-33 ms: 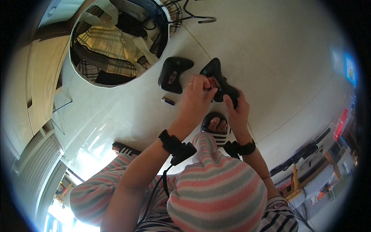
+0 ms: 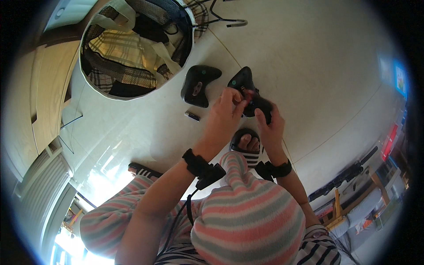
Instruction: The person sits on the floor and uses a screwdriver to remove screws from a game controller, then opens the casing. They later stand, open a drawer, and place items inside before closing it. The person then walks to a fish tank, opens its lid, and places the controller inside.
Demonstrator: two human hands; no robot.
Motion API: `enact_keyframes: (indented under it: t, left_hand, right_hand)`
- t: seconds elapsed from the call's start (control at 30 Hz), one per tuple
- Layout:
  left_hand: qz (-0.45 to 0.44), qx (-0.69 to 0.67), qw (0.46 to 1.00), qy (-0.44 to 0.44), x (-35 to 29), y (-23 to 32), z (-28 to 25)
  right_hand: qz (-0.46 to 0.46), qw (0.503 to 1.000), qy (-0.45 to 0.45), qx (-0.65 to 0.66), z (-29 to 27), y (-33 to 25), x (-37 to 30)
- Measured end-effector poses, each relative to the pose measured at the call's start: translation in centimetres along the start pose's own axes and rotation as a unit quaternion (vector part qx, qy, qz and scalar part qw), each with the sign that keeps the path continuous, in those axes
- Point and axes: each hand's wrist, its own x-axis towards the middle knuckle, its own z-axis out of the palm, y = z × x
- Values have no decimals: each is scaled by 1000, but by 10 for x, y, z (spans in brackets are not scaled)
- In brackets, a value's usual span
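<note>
The right hand (image 2: 272, 123) grips the near lobe of a black controller (image 2: 261, 106), its thumb along the edge; the left hand (image 2: 226, 106), close beside, has its fingertips drawn together at the controller's reddish recess, and I cannot tell whether they pinch anything; the controller thus lies just ahead of and between both hands, over or on the floor (image 2: 309, 66). Held firmly at one end only, it could twist if the left fingers pushed hard; a small part could slip from those fingertips and skid across the smooth floor; the loose battery (image 2: 192, 116), left of the left hand, could roll if brushed; the second controller (image 2: 198, 86), ahead-left of that hand, could be knocked by a wide reach.
</note>
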Motion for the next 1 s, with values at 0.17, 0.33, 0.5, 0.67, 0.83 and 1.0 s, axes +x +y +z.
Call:
enact_keyframes:
  t: [0.17, 0.33, 0.5, 0.67, 0.83, 1.0]
  left_hand:
    - [20, -39, 996, 71, 7, -5, -4]
    - [68, 2, 997, 38, 6, -5, -5]
    - [106, 119, 984, 80, 4, 1, -5]
    - [122, 116, 984, 50, 6, 3, -11]
    - [82, 100, 992, -1, 7, 0, -14]
    - [68, 129, 989, -32, 7, -3, -14]
  right_hand:
    - [-6, 999, 31, 7, 1, 5, 1]
    - [-15, 1000, 11, -15, 4, -1, -3]
    - [-44, 998, 3, -45, 4, -10, -5]
    - [-91, 995, 0, -47, 5, -14, -6]
    - [-97, 993, -3, -73, 4, -15, -7]
    - [-110, 988, -27, -101, 0, -17, -8]
